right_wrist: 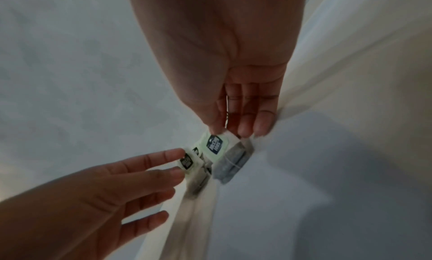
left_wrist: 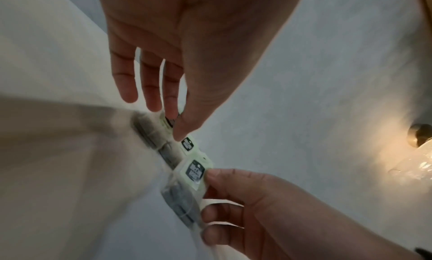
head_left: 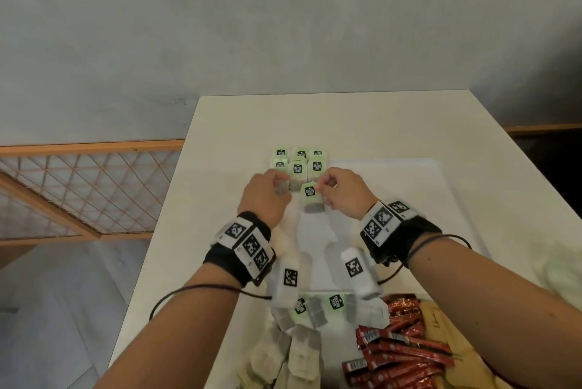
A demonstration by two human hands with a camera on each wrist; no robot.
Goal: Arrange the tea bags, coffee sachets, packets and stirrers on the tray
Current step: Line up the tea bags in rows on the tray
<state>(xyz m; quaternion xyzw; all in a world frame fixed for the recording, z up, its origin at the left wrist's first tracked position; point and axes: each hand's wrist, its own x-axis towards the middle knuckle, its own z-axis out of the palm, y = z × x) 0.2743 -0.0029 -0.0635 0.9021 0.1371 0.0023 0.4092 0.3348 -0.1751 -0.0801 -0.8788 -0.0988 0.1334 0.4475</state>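
- White table: one. Carries everything; no hazard judged here.
- White tray: one, flat and low-edged, well aligned with the table. Likely to let bags slide off its far left corner if nudged, having hardly any lip.
- Red coffee sachets: heaped at the near edge, off the tray, overlapping; more than ten, exact count not possible. Could catch under a forearm and scatter.
- Tan packets: beside the sachets, partly hidden; count cannot be told.
- Loose tea bags: near heap, off the tray; two green tags showing, several pale bags more, total unclear. Strings probably tangled, so lifting one may drag others.
- Tea-bag block: six, in two rows of three, at the tray's far left corner. Easily knocked out of line by a sideways push while the next row starts.
- Left hand: one; fingers fairly straight, tips resting on a bag at the block's near left, steadying, not clasping.
- Right hand: one; thumb and fingers pinching the held tea bag.
- Held tea bag: one, the seventh, just in front of the block on the tray. May land skewed or overlap the row behind if let go early.
- Stirrers: none in view.
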